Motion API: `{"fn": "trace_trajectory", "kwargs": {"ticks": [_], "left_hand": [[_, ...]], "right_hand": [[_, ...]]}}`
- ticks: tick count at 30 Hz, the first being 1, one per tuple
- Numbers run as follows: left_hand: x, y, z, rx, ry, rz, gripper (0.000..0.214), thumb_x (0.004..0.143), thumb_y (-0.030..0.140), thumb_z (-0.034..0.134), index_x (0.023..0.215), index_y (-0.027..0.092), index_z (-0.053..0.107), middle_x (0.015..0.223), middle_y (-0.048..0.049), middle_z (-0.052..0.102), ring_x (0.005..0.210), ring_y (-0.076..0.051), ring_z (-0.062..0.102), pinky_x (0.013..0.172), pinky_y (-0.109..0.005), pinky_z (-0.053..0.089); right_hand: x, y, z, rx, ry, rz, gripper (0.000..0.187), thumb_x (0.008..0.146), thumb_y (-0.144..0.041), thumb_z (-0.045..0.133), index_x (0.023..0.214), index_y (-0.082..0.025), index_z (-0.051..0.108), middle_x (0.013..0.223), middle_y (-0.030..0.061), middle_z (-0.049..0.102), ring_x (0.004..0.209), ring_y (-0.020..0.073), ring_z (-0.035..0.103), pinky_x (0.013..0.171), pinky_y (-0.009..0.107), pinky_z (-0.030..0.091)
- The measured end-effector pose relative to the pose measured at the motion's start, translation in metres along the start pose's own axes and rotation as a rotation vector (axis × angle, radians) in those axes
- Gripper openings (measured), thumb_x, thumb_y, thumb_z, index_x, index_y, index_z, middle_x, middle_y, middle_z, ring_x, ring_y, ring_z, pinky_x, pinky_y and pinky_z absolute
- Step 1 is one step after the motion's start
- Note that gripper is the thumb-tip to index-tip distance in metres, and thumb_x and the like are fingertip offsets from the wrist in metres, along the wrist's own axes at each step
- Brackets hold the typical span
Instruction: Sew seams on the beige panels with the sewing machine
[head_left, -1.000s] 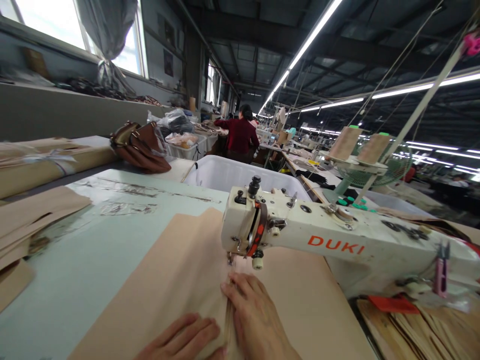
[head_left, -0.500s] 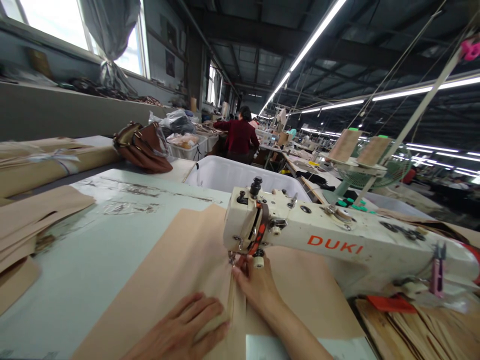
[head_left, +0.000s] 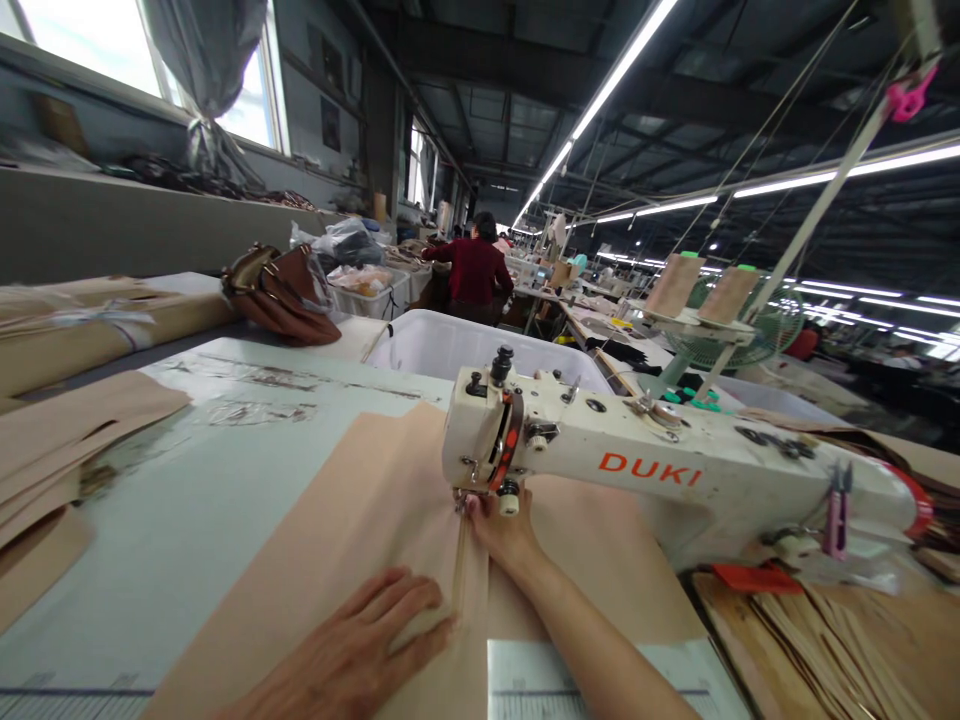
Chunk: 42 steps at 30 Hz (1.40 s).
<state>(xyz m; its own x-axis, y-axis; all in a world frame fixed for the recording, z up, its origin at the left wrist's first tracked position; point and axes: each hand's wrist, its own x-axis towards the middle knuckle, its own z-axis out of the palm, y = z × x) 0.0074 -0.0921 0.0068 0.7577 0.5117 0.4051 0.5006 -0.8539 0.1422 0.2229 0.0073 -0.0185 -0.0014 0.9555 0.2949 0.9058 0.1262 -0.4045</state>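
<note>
A large beige sheet of material (head_left: 322, 560) lies under the head of a white sewing machine (head_left: 645, 450) marked DUKI. A narrow strip (head_left: 459, 575) runs along the sheet towards the presser foot (head_left: 460, 500). My left hand (head_left: 375, 635) rests flat on the sheet, left of the strip, thumb and fingers apart. Close to the right of the presser foot, my right hand (head_left: 510, 530) has its thumb and curled fingers closed at the material. The machine head partly covers those fingers.
Beige cut pieces (head_left: 75, 440) lie at left, near a brown bag (head_left: 285, 295). Behind the machine stands a white bin (head_left: 480, 340). Pink thread snips (head_left: 838, 515) stand on the machine's right side, above a wooden board (head_left: 750, 640) with strips. A person in dark red (head_left: 476, 270) is farther off.
The view has shifted slightly, so the machine appears farther left and higher. My right hand's fingers are tucked closer to the presser foot. My left hand keeps its flat pose on the sheet.
</note>
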Motion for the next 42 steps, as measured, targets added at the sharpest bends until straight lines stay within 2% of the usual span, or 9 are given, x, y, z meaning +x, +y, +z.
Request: {"fn": "trace_trajectory", "kwargs": {"ticks": [7, 12, 15, 19, 25, 32, 35, 39, 42], "left_hand": [[0.006, -0.006, -0.008, -0.052, -0.079, -0.02, 0.066, 0.087, 0.061, 0.063, 0.144, 0.032, 0.046, 0.137, -0.0056, 0.058, 0.124, -0.027, 0.054, 0.115, -0.043, 0.036], [0.021, -0.017, -0.012, -0.107, -0.16, -0.039, 0.075, 0.083, 0.057, 0.07, 0.148, 0.032, 0.042, 0.141, -0.0066, 0.056, 0.127, -0.03, 0.053, 0.114, -0.046, 0.036], [0.027, -0.026, -0.013, -0.123, -0.267, -0.066, 0.078, 0.08, 0.055, 0.074, 0.147, 0.031, 0.044, 0.145, -0.0075, 0.053, 0.13, -0.033, 0.051, 0.115, -0.049, 0.036], [0.027, -0.04, -0.008, -0.176, -0.396, -0.128, 0.082, 0.082, 0.066, 0.066, 0.151, 0.031, 0.038, 0.154, -0.0089, 0.04, 0.139, -0.038, 0.04, 0.112, -0.056, 0.038], [0.025, -0.061, 0.009, -0.209, -0.334, -0.112, 0.088, 0.08, 0.076, 0.06, 0.153, 0.036, 0.031, 0.158, -0.0078, 0.033, 0.141, -0.042, 0.034, 0.113, -0.06, 0.033], [0.037, -0.077, 0.013, -0.163, -0.355, -0.097, 0.09, 0.081, 0.079, 0.055, 0.155, 0.036, 0.027, 0.158, -0.0078, 0.032, 0.142, -0.04, 0.032, 0.114, -0.059, 0.032], [0.043, -0.082, 0.015, -0.141, -0.31, -0.065, 0.086, 0.085, 0.074, 0.055, 0.155, 0.034, 0.027, 0.156, -0.0081, 0.035, 0.142, -0.037, 0.033, 0.115, -0.055, 0.032], [0.047, -0.084, 0.016, -0.123, -0.215, 0.03, 0.07, 0.094, 0.06, 0.054, 0.154, 0.031, 0.031, 0.147, -0.0084, 0.047, 0.133, -0.032, 0.045, 0.113, -0.047, 0.036], [0.05, -0.083, 0.013, -0.123, -0.212, 0.052, 0.064, 0.097, 0.056, 0.052, 0.152, 0.029, 0.035, 0.143, -0.0073, 0.052, 0.129, -0.03, 0.049, 0.111, -0.044, 0.038]], "right_hand": [[-0.035, 0.004, -0.028, 0.083, -0.037, -0.159, 0.018, 0.088, -0.009, 0.059, 0.093, -0.022, 0.071, 0.106, 0.0064, 0.064, 0.108, 0.026, 0.051, 0.097, 0.043, 0.035], [-0.038, 0.007, -0.029, 0.123, 0.018, -0.201, 0.024, 0.085, 0.0, 0.057, 0.093, -0.018, 0.07, 0.1, 0.0055, 0.063, 0.101, 0.0232, 0.051, 0.093, 0.041, 0.035], [-0.036, 0.007, -0.028, 0.13, 0.044, -0.222, 0.023, 0.085, -0.001, 0.056, 0.093, -0.018, 0.07, 0.099, 0.006, 0.062, 0.101, 0.0235, 0.05, 0.094, 0.042, 0.035], [-0.037, 0.006, -0.029, 0.143, 0.081, -0.241, 0.023, 0.087, -0.002, 0.052, 0.092, -0.017, 0.069, 0.097, 0.007, 0.061, 0.1, 0.0241, 0.049, 0.093, 0.043, 0.035], [-0.035, 0.007, -0.025, 0.149, 0.089, -0.253, 0.022, 0.087, -0.004, 0.051, 0.094, -0.017, 0.069, 0.097, 0.0083, 0.06, 0.098, 0.0256, 0.049, 0.092, 0.045, 0.036], [-0.033, 0.008, -0.024, 0.128, 0.104, -0.235, 0.019, 0.086, -0.004, 0.051, 0.083, -0.016, 0.066, 0.094, 0.0087, 0.059, 0.097, 0.0259, 0.049, 0.091, 0.045, 0.037], [-0.033, 0.008, -0.023, 0.101, 0.095, -0.224, 0.018, 0.086, -0.004, 0.051, 0.084, -0.016, 0.065, 0.098, 0.0092, 0.059, 0.099, 0.0261, 0.049, 0.092, 0.045, 0.038], [-0.033, 0.008, -0.023, 0.084, 0.103, -0.21, 0.019, 0.086, -0.003, 0.051, 0.083, -0.016, 0.065, 0.099, 0.0088, 0.06, 0.099, 0.0258, 0.049, 0.092, 0.045, 0.037], [-0.033, 0.007, -0.024, 0.08, 0.103, -0.21, 0.02, 0.086, -0.003, 0.05, 0.084, -0.017, 0.065, 0.099, 0.0083, 0.06, 0.099, 0.0252, 0.049, 0.092, 0.044, 0.038]]}}
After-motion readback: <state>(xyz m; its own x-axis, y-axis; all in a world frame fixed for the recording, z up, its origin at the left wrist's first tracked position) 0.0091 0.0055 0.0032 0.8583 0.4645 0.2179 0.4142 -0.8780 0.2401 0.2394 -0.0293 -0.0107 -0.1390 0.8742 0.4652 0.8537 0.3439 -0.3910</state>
